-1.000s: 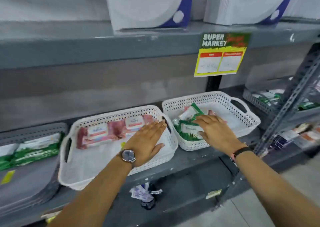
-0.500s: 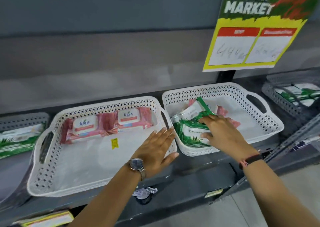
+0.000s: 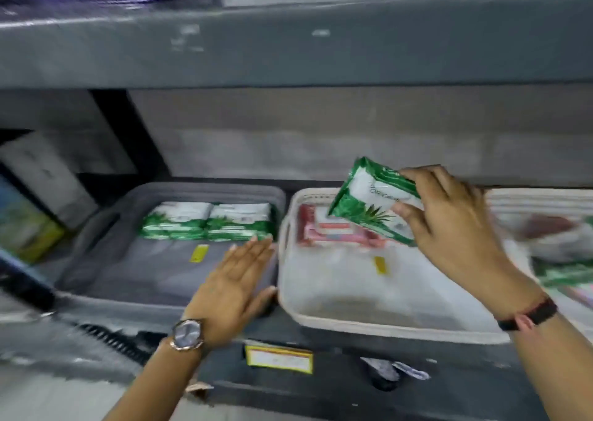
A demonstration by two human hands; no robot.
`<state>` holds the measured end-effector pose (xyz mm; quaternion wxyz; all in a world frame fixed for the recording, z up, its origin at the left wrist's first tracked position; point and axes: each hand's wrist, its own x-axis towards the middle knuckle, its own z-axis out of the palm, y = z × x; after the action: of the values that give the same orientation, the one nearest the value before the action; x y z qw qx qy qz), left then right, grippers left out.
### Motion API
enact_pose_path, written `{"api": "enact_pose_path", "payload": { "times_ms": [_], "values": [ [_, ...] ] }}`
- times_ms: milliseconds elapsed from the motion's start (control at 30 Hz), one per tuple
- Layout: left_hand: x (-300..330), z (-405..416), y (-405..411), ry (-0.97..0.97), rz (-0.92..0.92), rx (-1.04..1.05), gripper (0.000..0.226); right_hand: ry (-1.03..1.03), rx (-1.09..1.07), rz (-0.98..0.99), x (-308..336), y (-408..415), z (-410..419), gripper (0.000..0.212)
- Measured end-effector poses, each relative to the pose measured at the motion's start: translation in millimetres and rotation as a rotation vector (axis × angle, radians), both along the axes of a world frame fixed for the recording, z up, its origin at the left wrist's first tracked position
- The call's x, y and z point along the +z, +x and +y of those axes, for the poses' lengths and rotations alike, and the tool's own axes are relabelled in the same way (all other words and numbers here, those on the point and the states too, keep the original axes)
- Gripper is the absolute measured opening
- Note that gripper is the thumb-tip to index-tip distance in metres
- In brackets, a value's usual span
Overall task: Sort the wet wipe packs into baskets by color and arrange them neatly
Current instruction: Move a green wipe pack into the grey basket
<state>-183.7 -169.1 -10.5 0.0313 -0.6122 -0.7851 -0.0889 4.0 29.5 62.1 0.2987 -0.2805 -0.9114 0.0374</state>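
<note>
My right hand [image 3: 449, 215] grips a green and white wet wipe pack [image 3: 369, 201] and holds it tilted in the air above the white basket [image 3: 369, 326]. Pink packs [image 3: 333, 229] lie along that basket's back wall. To the left, a grey basket [image 3: 154, 298] holds two green packs [image 3: 208, 220] side by side at its back. My left hand [image 3: 237, 287] is flat and open, fingers together, over the grey basket's right front corner. A second white basket [image 3: 545, 196] at the far right holds mixed pink and green packs, blurred.
The baskets stand on a dark grey metal shelf [image 3: 321, 385] with a yellow price label [image 3: 278, 359] on its front edge. Another shelf [image 3: 288, 45] hangs close above. Boxes [image 3: 29, 215] stand at the far left. A crumpled wrapper [image 3: 394, 371] lies on the shelf edge.
My right hand has lifted a green pack out of the right white basket and carried it left over the pink basket. My left hand shifted left to the grey basket. The view swung left.
</note>
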Motion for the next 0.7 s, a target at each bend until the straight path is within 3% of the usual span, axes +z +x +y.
{"api": "enact_pose_path", "payload": {
  "times_ms": [233, 400, 567, 700],
  "values": [
    [-11.6, -128.3, -114.3, -0.037, 0.04, 0.235, 0.08, -0.286, 0.354, -0.077, -34.2, -189.2, -88.7, 0.043],
    [-23.5, -159.4, -137.9, -0.074, 0.024, 0.222, 0.076, -0.362, 0.425, -0.247, -67.6, -277.7, -123.6, 0.035],
    [-26.5, -160.2, -142.1, -0.082, -0.009, 0.196, 0.07, -0.219, 0.391, -0.444, -98.5, -305.6, -127.2, 0.039],
    [-16.3, -147.2, -138.6, -0.017, -0.03, 0.157, 0.072, -0.103, 0.395, -0.317, -93.5, -287.4, -116.4, 0.041]
  ]
}}
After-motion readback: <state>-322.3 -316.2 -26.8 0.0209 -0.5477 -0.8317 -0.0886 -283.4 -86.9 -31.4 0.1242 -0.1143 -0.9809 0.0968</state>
